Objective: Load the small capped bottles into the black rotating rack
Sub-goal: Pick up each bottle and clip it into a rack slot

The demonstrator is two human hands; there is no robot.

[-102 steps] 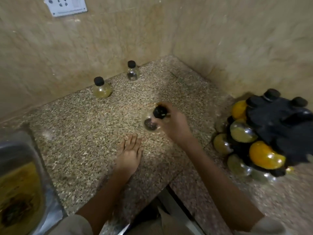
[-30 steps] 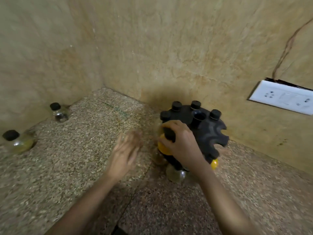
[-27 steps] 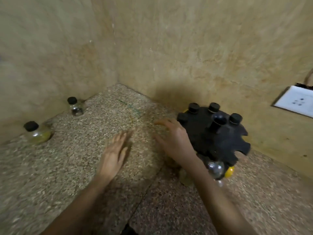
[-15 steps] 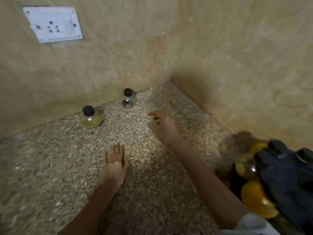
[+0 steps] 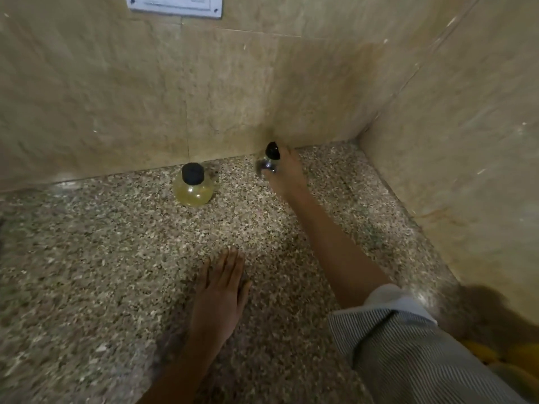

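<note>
Two small black-capped bottles are near the back wall of the speckled granite counter (image 5: 102,272). The left bottle (image 5: 193,185) holds yellowish liquid and stands free. The clear bottle (image 5: 267,161) leans to the right in the corner, with my right hand (image 5: 287,173) closed around its right side. My left hand (image 5: 218,293) lies flat on the counter, fingers together, holding nothing. Of the black rack only a dark blurred edge and yellow bottles (image 5: 495,354) show at the lower right.
Beige tiled walls meet in a corner just right of the clear bottle. A white switch plate (image 5: 175,5) is on the back wall, top left. My striped sleeve (image 5: 408,351) covers the lower right.
My right hand has reached from mid-counter to the back corner and closed on the clear bottle, tilting it. The view has swung away from the rack. My left hand stays flat.
</note>
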